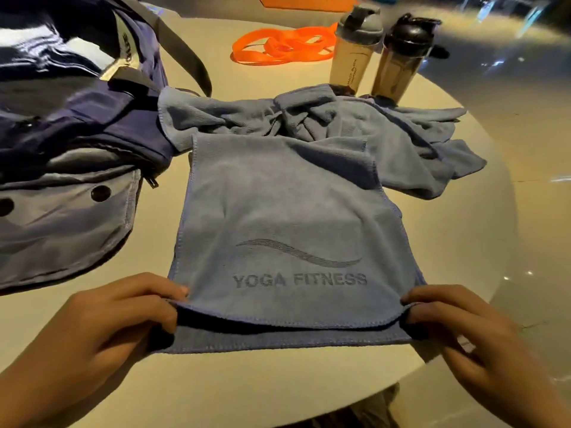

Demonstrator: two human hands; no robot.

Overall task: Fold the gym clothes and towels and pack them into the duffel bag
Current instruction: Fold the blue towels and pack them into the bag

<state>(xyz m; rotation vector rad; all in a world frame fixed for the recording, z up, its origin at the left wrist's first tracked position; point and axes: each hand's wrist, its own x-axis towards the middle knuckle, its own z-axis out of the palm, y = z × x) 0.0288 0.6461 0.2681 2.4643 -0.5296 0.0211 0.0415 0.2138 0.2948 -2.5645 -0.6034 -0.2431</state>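
Hands at work over a round, beige tabletop (482, 242) in a dim room, where a glossy dark floor beyond the far edge throws back scattered points of light. Spread flat across the near half of the table lies a blue towel (278, 217) woven with a wave-shaped mark and the words "YOGA FITNESS"; its far end runs back into a rumpled heap of the same blue cloth. The left hand (102, 332) pinches the towel's near-left corner between thumb and curled fingers, and the right hand (466, 332) pinches the near-right corner the same way, lifting the upper layer's hem just clear of the layer beneath. At left, touching the rumpled cloth, sits a navy duffel bag (71, 125) with a grey end panel bearing round eyelets, a zipper pull hanging at its edge, and a dark strap looping onto the table; white lettering on its side is too blurred to read. Toward the far edge stand two shaker bottles side by side, one with a grey lid (355, 47) and small vertical print that cannot be made out, one with a black lid (404, 57). Orange resistance bands (278, 47) lie tangled just left of them.
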